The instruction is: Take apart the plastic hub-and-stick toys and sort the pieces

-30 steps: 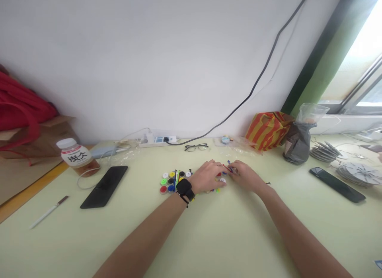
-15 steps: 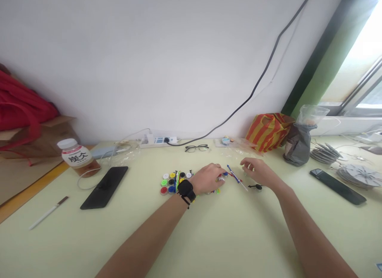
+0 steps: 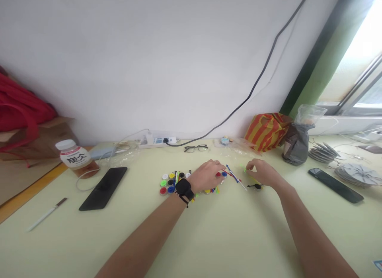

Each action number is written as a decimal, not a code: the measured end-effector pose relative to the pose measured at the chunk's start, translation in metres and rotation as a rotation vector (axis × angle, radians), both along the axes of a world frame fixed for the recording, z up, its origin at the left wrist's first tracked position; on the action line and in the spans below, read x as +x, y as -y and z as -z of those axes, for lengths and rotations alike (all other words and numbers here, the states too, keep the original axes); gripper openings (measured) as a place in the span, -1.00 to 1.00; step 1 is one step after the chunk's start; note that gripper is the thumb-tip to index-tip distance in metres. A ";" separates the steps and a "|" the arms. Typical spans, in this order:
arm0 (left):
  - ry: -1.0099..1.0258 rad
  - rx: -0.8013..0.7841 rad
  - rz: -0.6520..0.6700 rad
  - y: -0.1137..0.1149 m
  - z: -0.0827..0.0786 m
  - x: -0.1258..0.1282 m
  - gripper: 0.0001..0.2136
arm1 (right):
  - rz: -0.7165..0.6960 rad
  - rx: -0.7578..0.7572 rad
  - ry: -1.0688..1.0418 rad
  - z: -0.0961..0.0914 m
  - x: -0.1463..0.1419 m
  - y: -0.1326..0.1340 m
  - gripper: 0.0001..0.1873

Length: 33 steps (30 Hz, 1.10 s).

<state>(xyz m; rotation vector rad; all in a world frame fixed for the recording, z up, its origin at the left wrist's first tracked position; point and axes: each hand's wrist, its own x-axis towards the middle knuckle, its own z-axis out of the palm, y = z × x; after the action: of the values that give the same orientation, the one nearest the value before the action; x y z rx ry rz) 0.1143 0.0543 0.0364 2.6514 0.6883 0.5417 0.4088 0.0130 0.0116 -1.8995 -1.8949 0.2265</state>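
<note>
My left hand (image 3: 208, 175), with a black watch on the wrist, rests curled over a heap of small coloured plastic pieces; what its fingers hold is hidden. A cluster of coloured round discs (image 3: 170, 181) lies just left of it. Thin red, blue and white sticks (image 3: 235, 177) lie between my hands. My right hand (image 3: 262, 172) is pinched around a small green piece (image 3: 245, 169). A small black piece (image 3: 256, 186) lies under that wrist.
The pale green table (image 3: 209, 238) carries a black phone (image 3: 103, 182), a bottle (image 3: 76, 159), a pen (image 3: 46, 214), glasses (image 3: 195, 147), a power strip (image 3: 157, 140), a striped bag (image 3: 265, 130), a grey pouch (image 3: 297, 142), another phone (image 3: 336, 185) and paper discs (image 3: 356, 172).
My right hand drew away to the right from my left hand, leaving the sticks lying between them, and now pinches a green piece. My left hand stayed put.
</note>
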 end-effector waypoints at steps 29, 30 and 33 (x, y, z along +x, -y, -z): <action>0.068 0.035 0.021 0.036 0.021 0.032 -0.92 | -0.021 -0.108 -0.096 0.001 -0.051 0.005 -0.72; 0.032 0.064 0.018 0.035 0.022 0.031 -0.90 | -0.037 -0.114 -0.085 0.002 -0.051 0.005 -0.72; -0.041 0.146 0.017 0.031 0.022 0.029 -0.91 | -0.077 -0.118 -0.086 0.005 -0.053 0.005 -0.72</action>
<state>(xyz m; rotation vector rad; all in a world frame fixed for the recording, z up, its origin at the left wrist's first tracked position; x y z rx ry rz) 0.1433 0.0235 0.0145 2.8089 0.6602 0.5535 0.3557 0.0082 0.0066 -1.8615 -1.9368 0.4467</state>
